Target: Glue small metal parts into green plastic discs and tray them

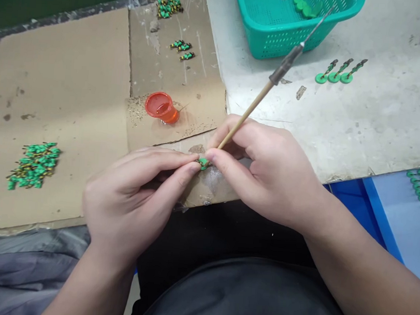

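My left hand [137, 195] pinches a small green piece [203, 163] between thumb and fingertips at the near edge of the table. My right hand [267, 174] is closed round a thin wooden brush [262, 91], whose handle slants up and to the right. The brush's working end meets the green piece between my fingertips and is mostly hidden there. A small orange cup [162, 107] lies tipped on the cardboard just beyond my hands.
Cardboard sheets [73, 93] cover the table's left half. A heap of green and gold pieces [34, 164] lies at left, smaller groups [182, 48] farther back. A teal basket [293, 23] holds green discs. Three green parts [338, 70] stand on grey table; a blue tray [401, 216] at right.
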Tool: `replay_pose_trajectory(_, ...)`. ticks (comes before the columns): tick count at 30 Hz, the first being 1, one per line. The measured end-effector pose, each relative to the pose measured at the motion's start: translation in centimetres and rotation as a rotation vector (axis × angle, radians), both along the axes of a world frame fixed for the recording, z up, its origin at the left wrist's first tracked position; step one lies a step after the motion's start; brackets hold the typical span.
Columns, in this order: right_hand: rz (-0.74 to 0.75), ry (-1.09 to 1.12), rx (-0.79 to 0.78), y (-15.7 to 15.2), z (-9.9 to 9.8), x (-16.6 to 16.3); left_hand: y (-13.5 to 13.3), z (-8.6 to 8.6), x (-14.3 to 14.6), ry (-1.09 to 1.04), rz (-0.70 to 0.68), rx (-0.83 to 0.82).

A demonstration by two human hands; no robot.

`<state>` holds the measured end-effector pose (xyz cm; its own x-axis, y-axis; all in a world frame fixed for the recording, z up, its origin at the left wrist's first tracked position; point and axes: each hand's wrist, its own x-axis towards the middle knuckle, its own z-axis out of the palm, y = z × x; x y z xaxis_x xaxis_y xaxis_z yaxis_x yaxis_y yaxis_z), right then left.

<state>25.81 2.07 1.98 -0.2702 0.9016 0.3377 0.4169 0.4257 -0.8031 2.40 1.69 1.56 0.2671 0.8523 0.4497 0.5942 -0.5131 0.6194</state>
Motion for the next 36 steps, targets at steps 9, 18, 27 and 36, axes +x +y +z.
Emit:
replay_pose_trajectory(9, 0.041, -0.008, 0.0, 0.1, 0.2, 0.1, 0.0, 0.1, 0.0, -0.022, -0.02, -0.01)
replay_pose_trajectory(18, 0.083, -0.073, -0.013, 0.3, 0.6, 0.0, 0.0, 0.2, 0.0, -0.028, -0.034, -0.015)
replay_pose_trajectory(27, 0.154, -0.158, -0.024, 0.6, 1.5, -0.6, 0.0, 0.1, -0.2, -0.008, -0.034, -0.002)
replay_pose_trajectory(36, 0.022, -0.018, -0.043, 1.1, 0.7, 0.4, -0.2, 0.3, -0.4, 0.041, -0.025, -0.054)
